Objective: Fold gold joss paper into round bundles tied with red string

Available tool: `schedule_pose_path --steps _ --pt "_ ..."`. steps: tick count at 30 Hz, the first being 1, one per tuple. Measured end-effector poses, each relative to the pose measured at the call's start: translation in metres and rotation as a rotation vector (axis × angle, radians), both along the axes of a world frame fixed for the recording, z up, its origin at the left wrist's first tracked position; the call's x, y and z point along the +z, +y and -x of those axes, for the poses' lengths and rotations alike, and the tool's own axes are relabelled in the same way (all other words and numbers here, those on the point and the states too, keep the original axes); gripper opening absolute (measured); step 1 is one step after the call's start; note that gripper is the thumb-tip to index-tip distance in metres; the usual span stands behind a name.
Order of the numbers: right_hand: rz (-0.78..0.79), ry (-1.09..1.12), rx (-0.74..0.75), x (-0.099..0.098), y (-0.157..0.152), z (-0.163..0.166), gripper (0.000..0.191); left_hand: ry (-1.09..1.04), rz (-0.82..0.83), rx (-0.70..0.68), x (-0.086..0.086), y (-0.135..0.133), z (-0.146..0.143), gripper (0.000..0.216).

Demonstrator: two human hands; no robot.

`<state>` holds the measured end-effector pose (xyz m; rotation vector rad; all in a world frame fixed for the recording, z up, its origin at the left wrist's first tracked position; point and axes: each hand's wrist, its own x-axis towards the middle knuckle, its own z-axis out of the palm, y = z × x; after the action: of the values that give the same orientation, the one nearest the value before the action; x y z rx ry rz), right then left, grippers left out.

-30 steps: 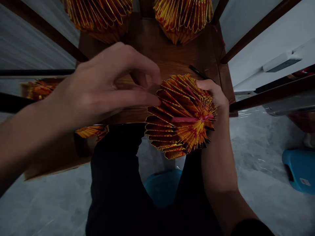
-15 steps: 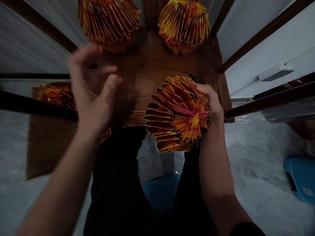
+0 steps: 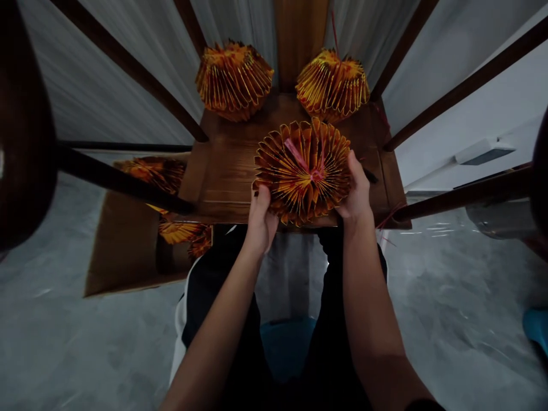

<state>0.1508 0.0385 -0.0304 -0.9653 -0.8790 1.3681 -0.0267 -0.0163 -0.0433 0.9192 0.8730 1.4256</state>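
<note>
Over the near edge of the bench (image 3: 226, 184), you're holding the pleated paper ornament (image 3: 295, 191) btwn both hands, pink tie (image 3: 296, 154) facing up. Your L hand (image 3: 260, 225) is gripping the lower-left rim, your R hand (image 3: 358, 195) the right side; thumbs are resting on the outer pleats, opposing the other fingers, which are mostly hiding underneath, so can't tell their spread. You're best using light, even pressure, b/c thin folds are prob. creasing easily.
</note>
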Motion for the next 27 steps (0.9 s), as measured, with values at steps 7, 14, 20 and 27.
schedule_pose_path --steps 7,14,20,27 --pt "0.054 0.081 0.043 -0.001 0.004 0.004 0.039 0.396 -0.045 0.265 0.001 -0.024 0.036 0.061" --pt "0.071 0.052 0.031 0.007 0.004 0.003 0.059 1.054 0.156 0.368 -0.039 -0.126 0.127 0.036" --pt "0.068 0.125 0.023 0.004 0.004 0.002 0.057 1.204 0.336 0.310 -0.066 -0.171 0.148 0.046" --pt "0.052 0.187 0.035 0.000 0.005 0.002 0.054 1.093 0.308 0.266 -0.093 -0.176 0.159 0.058"
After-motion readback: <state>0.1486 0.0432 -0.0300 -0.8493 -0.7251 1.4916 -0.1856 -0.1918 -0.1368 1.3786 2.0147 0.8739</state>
